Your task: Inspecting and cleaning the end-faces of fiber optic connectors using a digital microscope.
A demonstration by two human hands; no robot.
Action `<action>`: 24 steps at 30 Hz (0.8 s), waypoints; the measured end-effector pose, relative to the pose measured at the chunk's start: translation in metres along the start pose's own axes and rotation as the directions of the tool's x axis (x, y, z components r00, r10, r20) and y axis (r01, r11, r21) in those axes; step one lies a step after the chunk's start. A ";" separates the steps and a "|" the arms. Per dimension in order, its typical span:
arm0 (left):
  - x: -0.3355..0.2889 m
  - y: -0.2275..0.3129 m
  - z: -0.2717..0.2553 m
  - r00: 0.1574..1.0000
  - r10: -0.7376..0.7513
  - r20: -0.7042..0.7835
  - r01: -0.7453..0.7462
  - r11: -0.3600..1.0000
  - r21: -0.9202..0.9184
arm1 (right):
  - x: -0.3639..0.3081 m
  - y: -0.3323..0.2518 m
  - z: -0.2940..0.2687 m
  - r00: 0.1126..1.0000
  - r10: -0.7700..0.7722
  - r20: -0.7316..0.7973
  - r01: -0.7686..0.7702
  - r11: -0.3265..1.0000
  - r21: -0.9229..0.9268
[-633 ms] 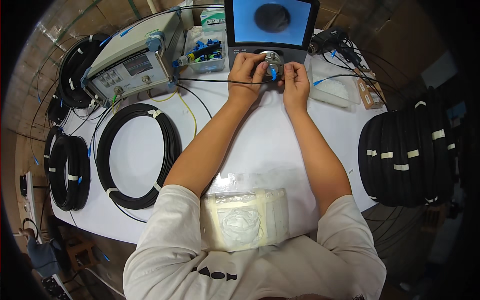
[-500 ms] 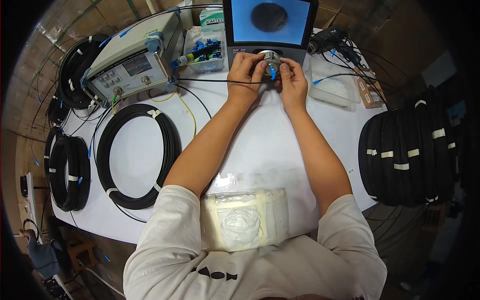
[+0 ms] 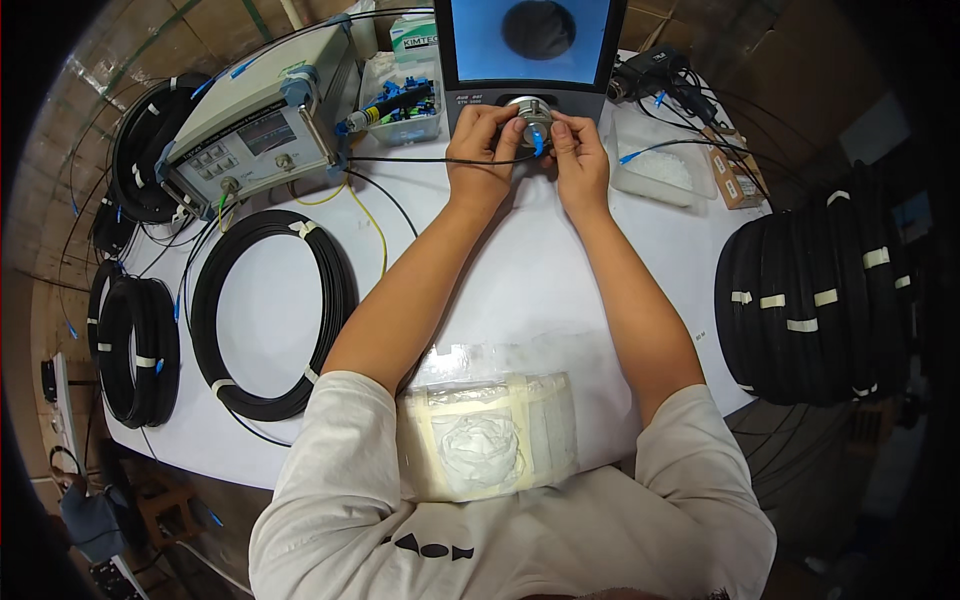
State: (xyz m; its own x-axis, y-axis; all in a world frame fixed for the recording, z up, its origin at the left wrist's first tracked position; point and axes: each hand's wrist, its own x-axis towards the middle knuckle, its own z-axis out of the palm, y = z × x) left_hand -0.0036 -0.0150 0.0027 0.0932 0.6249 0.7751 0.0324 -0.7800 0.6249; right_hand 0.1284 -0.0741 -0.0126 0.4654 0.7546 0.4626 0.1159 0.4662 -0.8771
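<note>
Both hands meet at the round metal port (image 3: 531, 110) on the front of an inspection device with a blue screen (image 3: 530, 40) at the far side of the white table (image 3: 500, 280). My left hand (image 3: 482, 140) grips the port's left side. My right hand (image 3: 578, 152) pinches a small blue fibre connector (image 3: 538, 142) at the port. A thin black cable (image 3: 420, 160) runs left from the hands towards the grey test instrument (image 3: 255, 125).
A black cable coil (image 3: 270, 310) lies left of my arms, more coils (image 3: 135, 350) at the table's left edge. A stack of taped black coils (image 3: 815, 290) fills the right side. Clear plastic bags (image 3: 490, 430) lie near my chest. Small bins (image 3: 400, 100) and a tray (image 3: 660, 165) flank the device.
Both hands have stayed at the port, with only slight finger shifts on the blue connector. The dark round image on the screen has shifted a little.
</note>
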 end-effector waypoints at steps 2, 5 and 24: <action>0.001 -0.002 0.000 1.000 -0.019 0.014 0.020 0.999 -0.026 | 0.002 0.002 -0.001 1.000 0.015 0.019 -0.015 1.000 0.009; 0.003 -0.002 0.001 1.000 0.023 0.009 -0.023 1.000 -0.010 | 0.006 -0.002 -0.010 0.993 -0.104 0.049 0.110 0.980 -0.163; 0.005 0.009 -0.006 0.997 0.071 0.034 -0.070 0.997 -0.035 | -0.093 -0.154 -0.008 -0.062 0.397 0.916 -0.524 0.768 -0.368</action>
State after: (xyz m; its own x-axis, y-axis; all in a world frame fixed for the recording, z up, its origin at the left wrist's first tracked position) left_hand -0.0093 -0.0181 0.0128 0.1295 0.5662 0.8140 -0.0087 -0.8202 0.5720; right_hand 0.0741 -0.2198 0.0788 -0.7865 0.5610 -0.2582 0.1684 -0.2074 -0.9636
